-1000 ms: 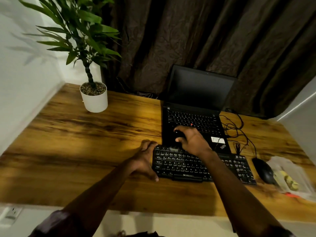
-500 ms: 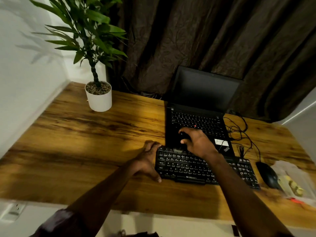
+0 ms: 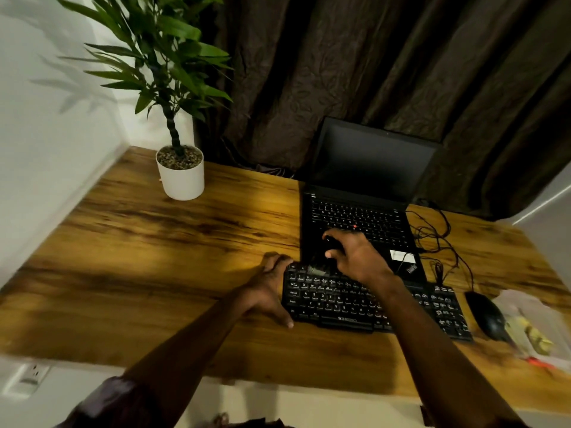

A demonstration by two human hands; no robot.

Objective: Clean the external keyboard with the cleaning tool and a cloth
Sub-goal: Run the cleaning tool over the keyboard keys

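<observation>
The black external keyboard (image 3: 349, 304) lies on the wooden desk (image 3: 154, 257), right in front of an open laptop (image 3: 361, 217). My left hand (image 3: 268, 288) clasps the keyboard's left end, thumb at the front corner and fingers at the back corner. My right hand (image 3: 355, 257) hovers over the keyboard's back left part and is closed on a small dark cleaning tool (image 3: 332, 247). The tool's pale tip (image 3: 315, 269) touches the top key row. I see no cloth.
A black mouse (image 3: 486, 315) sits right of the keyboard, beside a clear plastic bag (image 3: 531, 329) with yellow items. Thin cables (image 3: 432, 239) trail right of the laptop. A white potted plant (image 3: 180, 177) stands at the back left. Dark curtains hang behind the desk.
My view has shifted a little across the desk. Both hands keep the same places on the keyboard.
</observation>
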